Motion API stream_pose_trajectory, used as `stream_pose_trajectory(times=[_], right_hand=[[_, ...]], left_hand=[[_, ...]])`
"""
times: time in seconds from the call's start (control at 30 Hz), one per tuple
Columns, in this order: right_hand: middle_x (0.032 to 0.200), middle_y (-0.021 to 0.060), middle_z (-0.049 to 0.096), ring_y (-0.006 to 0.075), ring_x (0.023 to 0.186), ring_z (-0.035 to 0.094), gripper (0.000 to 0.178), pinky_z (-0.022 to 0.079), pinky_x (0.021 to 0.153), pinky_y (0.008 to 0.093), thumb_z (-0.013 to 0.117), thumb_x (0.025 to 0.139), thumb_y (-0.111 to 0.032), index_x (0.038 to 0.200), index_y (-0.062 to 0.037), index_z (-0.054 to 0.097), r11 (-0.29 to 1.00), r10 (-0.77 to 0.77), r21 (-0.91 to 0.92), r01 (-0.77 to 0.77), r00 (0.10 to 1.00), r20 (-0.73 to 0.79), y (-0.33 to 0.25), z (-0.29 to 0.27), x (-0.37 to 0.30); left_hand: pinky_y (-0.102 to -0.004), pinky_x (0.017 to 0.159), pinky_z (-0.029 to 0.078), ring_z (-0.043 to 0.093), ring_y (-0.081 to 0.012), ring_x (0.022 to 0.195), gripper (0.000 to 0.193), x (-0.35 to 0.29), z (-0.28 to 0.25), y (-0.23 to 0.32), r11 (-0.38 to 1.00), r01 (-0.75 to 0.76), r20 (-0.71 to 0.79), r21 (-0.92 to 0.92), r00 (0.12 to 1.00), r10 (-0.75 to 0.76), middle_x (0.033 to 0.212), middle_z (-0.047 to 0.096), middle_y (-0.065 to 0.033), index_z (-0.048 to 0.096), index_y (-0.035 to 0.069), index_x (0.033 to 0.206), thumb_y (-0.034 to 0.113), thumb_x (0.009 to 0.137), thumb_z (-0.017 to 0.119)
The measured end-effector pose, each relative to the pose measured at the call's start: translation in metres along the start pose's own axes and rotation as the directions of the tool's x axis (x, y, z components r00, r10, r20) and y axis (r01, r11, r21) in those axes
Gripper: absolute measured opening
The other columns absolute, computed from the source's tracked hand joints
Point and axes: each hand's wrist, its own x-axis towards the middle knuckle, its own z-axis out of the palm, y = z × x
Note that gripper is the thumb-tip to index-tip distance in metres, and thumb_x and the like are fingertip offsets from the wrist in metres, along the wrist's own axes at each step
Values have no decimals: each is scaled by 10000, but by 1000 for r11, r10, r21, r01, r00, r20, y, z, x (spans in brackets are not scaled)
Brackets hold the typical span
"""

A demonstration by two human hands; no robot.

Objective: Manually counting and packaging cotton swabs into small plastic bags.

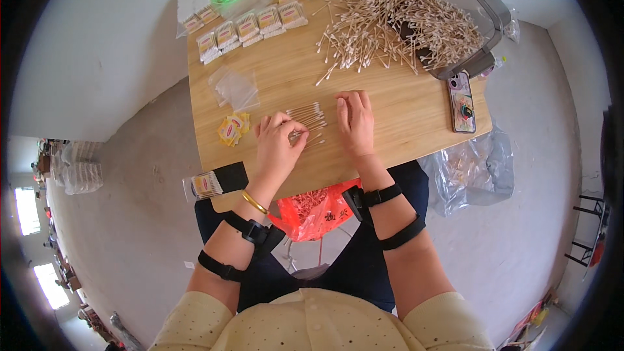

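A loose row of cotton swabs (305,114) lies on the wooden table (279,78) between my two hands. My left hand (278,144) is at the row's left and near side, thumb and index finger pinched at the swabs; the fingers partly cover how many they hold. One swab (316,141) sticks out to the right below the row. My right hand (355,122) rests just right of the swab tips, fingers loosely bent and apart, with no swab visible in it. Yellow paper cards (232,128) and clear plastic bags (235,88) lie left of my left hand.
A big heap of swabs (390,23) spills from a grey bin (481,0) at the far right. Packed swab bags (247,28) line the far left. A phone (461,105) lies at the right edge, a filled pack (208,184) at the near left. A red bag (312,211) hangs below the near edge.
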Motion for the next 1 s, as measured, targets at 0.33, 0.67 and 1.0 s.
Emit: stream_pose_trajectory(times=[0.33,0.67,1.0], right_hand=[[1009,177,594,391,968,597,121,497,849,456,602,988,-139,1033,-35,644,1000,-22,-22,22,1000,2,2,1,0],[989,160,596,372,953,600,96,506,820,444,617,963,-120,1025,-54,647,997,-53,-49,53,999,-1,5,3,0],[980,159,587,371,930,585,78,494,807,452,622,956,-102,1013,-50,631,995,-78,-65,78,997,-1,5,4,1]], left_hand=[[-457,935,391,568,-276,1015,153,-22,-1,13,1000,-2,-114,4,993,2,1013,607,-18,721,175,947,178,819,804],[-442,957,382,547,-274,1039,237,-50,2,8,998,34,-85,53,996,-30,1078,573,-43,724,170,1015,222,809,830],[-424,919,368,545,-250,1004,140,-32,1,-4,996,-46,-67,80,996,52,1001,596,7,741,194,922,219,810,819]])
